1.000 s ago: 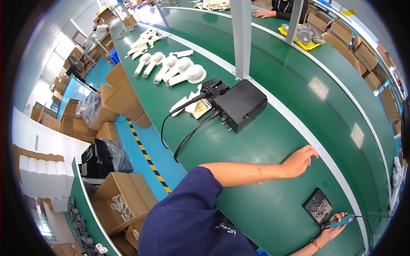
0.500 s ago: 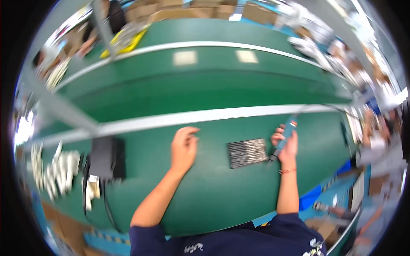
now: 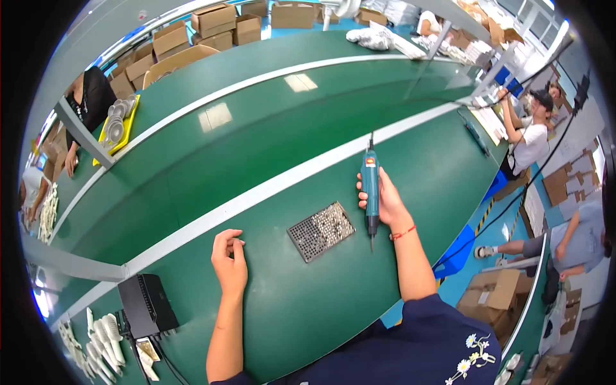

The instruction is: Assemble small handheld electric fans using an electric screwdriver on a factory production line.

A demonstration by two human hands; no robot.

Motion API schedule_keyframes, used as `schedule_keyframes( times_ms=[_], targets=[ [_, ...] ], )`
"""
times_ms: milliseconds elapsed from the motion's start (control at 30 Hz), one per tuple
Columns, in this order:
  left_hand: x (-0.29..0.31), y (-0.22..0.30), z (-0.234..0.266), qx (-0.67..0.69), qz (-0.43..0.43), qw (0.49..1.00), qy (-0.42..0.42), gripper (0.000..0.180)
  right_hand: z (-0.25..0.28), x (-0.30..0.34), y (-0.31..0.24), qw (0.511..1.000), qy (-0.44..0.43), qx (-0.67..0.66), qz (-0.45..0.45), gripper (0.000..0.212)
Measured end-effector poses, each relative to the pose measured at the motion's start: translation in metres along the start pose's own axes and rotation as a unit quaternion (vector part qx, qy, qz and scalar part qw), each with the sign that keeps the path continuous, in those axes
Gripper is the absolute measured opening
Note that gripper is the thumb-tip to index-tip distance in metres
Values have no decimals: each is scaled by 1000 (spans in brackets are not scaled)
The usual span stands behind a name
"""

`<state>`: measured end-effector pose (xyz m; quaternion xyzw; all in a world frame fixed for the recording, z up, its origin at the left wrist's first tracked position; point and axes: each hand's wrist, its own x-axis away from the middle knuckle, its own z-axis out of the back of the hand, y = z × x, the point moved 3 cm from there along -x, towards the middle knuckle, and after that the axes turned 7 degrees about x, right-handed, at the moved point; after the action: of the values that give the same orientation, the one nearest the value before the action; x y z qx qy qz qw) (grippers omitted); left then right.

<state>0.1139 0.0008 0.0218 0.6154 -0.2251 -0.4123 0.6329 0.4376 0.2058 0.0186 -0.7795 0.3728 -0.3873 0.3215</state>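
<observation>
My right hand is wrapped round the teal body of an electric screwdriver, whose dark nose and thin bit point down toward me. Left of it on the green bench lies a black perforated tray. Small metallic pieces, probably screws, fill its right part, while the holes on the left show bare. My left hand hovers or rests over the bench left of the tray, fingers loosely curled and thumb apart, with nothing visible in it. The screwdriver bit is clear of the tray.
A black box with cables stands at the lower left, beside several white hairbrushes. A white rail crosses behind the tray. Another teal screwdriver lies far right, near a seated co-worker. A yellow tray holds metallic parts.
My view has turned to the right. The screwdriver, tilted before, now stands nearly upright in my right hand. My left hand's fingers still curl loosely.
</observation>
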Motion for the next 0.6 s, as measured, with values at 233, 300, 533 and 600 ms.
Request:
schedule_keyframes(
  times_ms=[233,300,533,600],
  targets=[
    [-12,-8,-11,24,1,1000,-18,12,1,9,-18,931,117,332,98,48],
    [-9,-11,-9,16,0,1000,-18,12,0,8,-12,921,120,356,106,47],
    [-5,-8,-1,-1,-4,1000,-11,12,-7,14,-15,692,250,660,150,58],
    [-4,-5,-1,-4,-6,1000,-10,12,-5,15,-6,697,253,649,171,60]
  ],
)
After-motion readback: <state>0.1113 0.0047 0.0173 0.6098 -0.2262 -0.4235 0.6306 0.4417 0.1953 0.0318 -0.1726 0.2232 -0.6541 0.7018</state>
